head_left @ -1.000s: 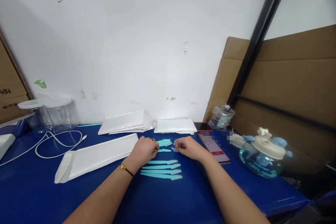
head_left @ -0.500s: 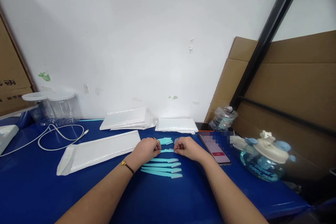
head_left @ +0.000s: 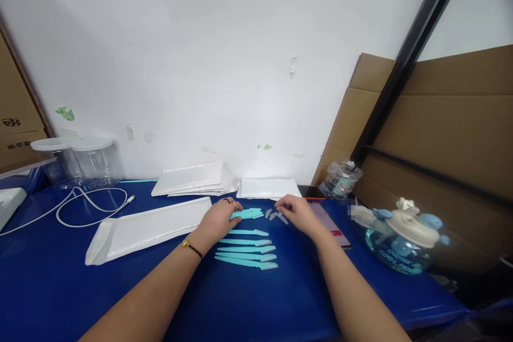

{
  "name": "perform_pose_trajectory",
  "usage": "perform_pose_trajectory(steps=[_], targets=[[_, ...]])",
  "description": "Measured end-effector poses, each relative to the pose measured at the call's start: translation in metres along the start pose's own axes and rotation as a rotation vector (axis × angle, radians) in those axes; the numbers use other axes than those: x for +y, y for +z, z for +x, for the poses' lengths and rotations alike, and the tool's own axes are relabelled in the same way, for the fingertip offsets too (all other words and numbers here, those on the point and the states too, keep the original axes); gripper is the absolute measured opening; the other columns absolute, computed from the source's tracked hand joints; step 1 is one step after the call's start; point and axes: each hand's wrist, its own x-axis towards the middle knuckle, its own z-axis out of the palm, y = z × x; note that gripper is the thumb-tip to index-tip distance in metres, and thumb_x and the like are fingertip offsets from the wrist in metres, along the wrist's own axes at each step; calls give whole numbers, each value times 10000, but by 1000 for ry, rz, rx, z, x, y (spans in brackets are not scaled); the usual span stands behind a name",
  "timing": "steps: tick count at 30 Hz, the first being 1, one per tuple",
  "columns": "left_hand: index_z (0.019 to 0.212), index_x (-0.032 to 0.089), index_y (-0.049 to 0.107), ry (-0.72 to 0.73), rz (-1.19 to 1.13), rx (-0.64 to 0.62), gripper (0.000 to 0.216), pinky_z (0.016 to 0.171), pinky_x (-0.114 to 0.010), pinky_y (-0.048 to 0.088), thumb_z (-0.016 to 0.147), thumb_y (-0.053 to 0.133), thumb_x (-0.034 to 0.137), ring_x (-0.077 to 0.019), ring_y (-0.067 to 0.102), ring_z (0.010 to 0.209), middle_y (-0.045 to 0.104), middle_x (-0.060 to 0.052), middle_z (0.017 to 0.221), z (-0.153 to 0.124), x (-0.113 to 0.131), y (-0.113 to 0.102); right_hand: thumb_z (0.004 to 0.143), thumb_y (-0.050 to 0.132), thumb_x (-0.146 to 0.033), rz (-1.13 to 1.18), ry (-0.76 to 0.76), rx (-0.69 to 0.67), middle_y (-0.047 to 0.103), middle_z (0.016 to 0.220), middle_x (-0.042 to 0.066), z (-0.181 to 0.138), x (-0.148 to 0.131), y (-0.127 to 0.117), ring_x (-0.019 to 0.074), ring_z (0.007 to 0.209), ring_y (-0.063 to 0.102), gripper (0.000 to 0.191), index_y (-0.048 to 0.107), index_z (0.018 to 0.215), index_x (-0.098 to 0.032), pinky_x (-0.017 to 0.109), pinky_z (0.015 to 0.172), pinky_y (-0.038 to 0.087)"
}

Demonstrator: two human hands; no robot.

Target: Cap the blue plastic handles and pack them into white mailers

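My left hand (head_left: 221,218) closes its thumb and fingers around the left end of a small pile of turquoise eyebrow razors (head_left: 251,213). Bent over several small translucent blade caps (head_left: 274,216), my right hand (head_left: 295,212) has its fingertips together; whether a cap is between them I cannot make out. Closer to me, several more eyebrow razors (head_left: 246,249) lie in a row, one below another, blade ends to the right. The nearest ones have pale caps on their blades. My left hand covers the handle end of the uppermost ones.
A long white padded envelope (head_left: 156,227) lies left of my hands. Stacked envelopes (head_left: 192,179) and another stack (head_left: 268,188) rest against the wall. A phone (head_left: 331,224) is partly behind my right wrist. A water bottle (head_left: 403,238) stands right; clear jars (head_left: 96,163) and a white cable (head_left: 88,206) are left.
The eyebrow razor between my hands now lies at the top of the row. My left hand has moved up to the pile, and my right hand up and right to the caps.
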Motion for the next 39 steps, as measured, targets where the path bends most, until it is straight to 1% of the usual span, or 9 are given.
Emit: perform_pose_trajectory(steps=[2, 7, 15, 22, 25, 29, 32, 35, 39], targets=[[995, 223, 626, -7, 73, 0, 229, 813, -284, 397, 789, 540, 274, -202, 544, 949, 605, -47, 1000, 1, -4, -1, 786, 501, -173, -54, 4, 44, 649, 879, 50, 2, 7, -5, 165, 777, 580, 202, 684, 869, -196, 288, 731, 443], [906, 232, 645, -37, 179, -40, 160, 751, -298, 394, 805, 522, 254, -206, 564, 887, 632, -35, 927, 3, -5, 1, 761, 566, -185, -180, -96, -67, 635, 964, 46, 3, 13, 9, 196, 938, 550, 233, 673, 963, -229, 322, 844, 407], [875, 230, 638, -60, 170, -28, 147, 747, -296, 385, 814, 506, 245, -193, 574, 870, 637, -30, 905, 2, -1, -4, 799, 548, -241, -495, -145, -139, 622, 893, 43, 8, -5, 28, 189, 904, 543, 142, 664, 879, -220, 301, 813, 349], [836, 189, 592, -129, -191, 73, 201, 658, -259, 400, 825, 402, 255, -166, 567, 765, 621, -38, 826, 2, -6, -8, 755, 492, -122, -619, -192, -107, 598, 743, 76, 9, -16, 39, 197, 768, 548, 124, 604, 719, -162, 309, 751, 351], [851, 182, 577, -166, -389, 64, 211, 611, -250, 403, 810, 406, 299, -159, 548, 698, 602, -21, 754, 1, -8, -5, 732, 504, -137, -415, -140, -47, 588, 699, 56, 9, -10, 41, 178, 694, 541, 103, 582, 676, -174, 292, 690, 379], [861, 170, 575, -200, -557, 40, 213, 602, -240, 407, 772, 446, 315, -151, 533, 690, 596, -19, 767, 0, -7, -2, 748, 550, -289, 266, 111, 146, 548, 623, 4, 11, -2, 33, 130, 545, 501, 111, 557, 736, -179, 252, 545, 405], [864, 169, 573, -205, -642, 22, 235, 593, -235, 406, 761, 467, 351, -144, 527, 680, 593, -19, 781, 0, -3, -2, 739, 595, -328, 720, 193, 275, 532, 649, -22, 10, -4, 27, 107, 535, 493, 228, 565, 911, -181, 240, 531, 420], [864, 161, 580, -213, -691, 0, 263, 601, -237, 410, 742, 491, 377, -141, 526, 673, 593, -19, 773, -1, 2, -3, 727, 637, -311, 924, 203, 305, 520, 648, -37, 9, -10, 27, 96, 547, 501, 306, 565, 999, -192, 233, 543, 431], [861, 149, 587, -229, -707, -17, 286, 610, -240, 418, 720, 513, 387, -142, 530, 673, 595, -22, 752, -1, 6, -5, 701, 678, -310, 974, 190, 388, 559, 669, -23, 9, -15, 30, 105, 572, 534, 305, 569, 959, -189, 231, 539, 433]])
